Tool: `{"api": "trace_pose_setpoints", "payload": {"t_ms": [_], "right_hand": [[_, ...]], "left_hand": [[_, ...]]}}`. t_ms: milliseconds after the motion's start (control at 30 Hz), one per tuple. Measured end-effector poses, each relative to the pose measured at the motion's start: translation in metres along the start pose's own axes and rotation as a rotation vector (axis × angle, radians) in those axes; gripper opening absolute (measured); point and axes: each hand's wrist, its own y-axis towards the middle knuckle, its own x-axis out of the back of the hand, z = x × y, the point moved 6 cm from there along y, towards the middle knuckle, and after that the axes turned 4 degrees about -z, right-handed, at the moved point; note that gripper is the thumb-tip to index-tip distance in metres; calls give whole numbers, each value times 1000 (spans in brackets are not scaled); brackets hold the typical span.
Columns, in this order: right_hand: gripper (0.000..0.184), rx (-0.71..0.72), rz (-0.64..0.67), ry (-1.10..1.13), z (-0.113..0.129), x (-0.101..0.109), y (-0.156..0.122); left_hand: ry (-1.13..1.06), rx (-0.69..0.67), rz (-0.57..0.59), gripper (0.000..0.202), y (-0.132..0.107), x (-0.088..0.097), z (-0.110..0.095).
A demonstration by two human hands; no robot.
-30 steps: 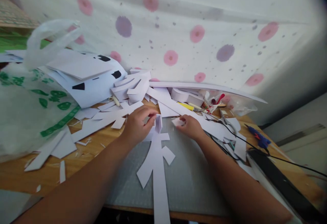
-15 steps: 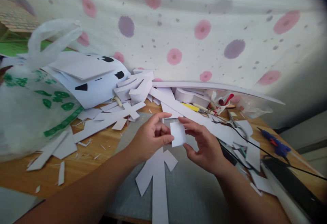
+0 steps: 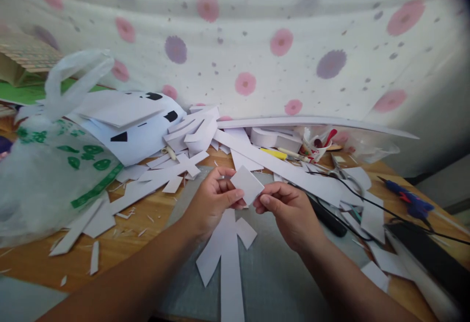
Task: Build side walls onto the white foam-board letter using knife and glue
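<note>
A small square piece of white foam board (image 3: 248, 184) is held up between both hands, turned so one corner points upward. My left hand (image 3: 216, 197) pinches its left side between thumb and fingers. At its right corner, my right hand (image 3: 284, 209) closes thumb and fingertips on it. Beneath them a long white strip (image 3: 230, 268) lies on the grey-green cutting mat (image 3: 279, 283), with a slanted white piece (image 3: 212, 251) along its left side. A small white offcut (image 3: 246, 233) sits at the strip's right.
A plastic bag (image 3: 55, 175) stands on the left, before white sheets with black shapes (image 3: 139, 128). White offcuts (image 3: 165, 170) litter the wooden table (image 3: 139, 248). On the right are scissors (image 3: 347, 177), a blue glue gun (image 3: 407, 199) with its cord, and a cup (image 3: 316, 150).
The white square has been turned from upright to corner-up. My right fingers, spread at its edge before, are now pinched on its right corner. The view has shifted slightly.
</note>
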Motion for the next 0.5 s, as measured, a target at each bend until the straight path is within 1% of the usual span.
{"api": "trace_pose_setpoints", "payload": {"t_ms": [233,300,367,433,467,500], "right_hand": [[14,-2,-23,-56,3,-1,1],[15,17,-20,-100,6,-1,1],[16,49,-3,-180,9,-1,1],[17,88,32,-288,13,-2,0],[17,108,58,-347,15,-4,-1],[17,126,85,-405,18,-5,-2]], "left_hand": [[101,23,-18,43,-2,-1,1],[125,37,-5,42,-2,-1,0],[174,39,30,47,-3,-2,-1],[251,3,70,54,-4,-3,-3],[316,-36,81,53,-4,-3,-5],[395,-83,84,47,-5,-2,-6]]}}
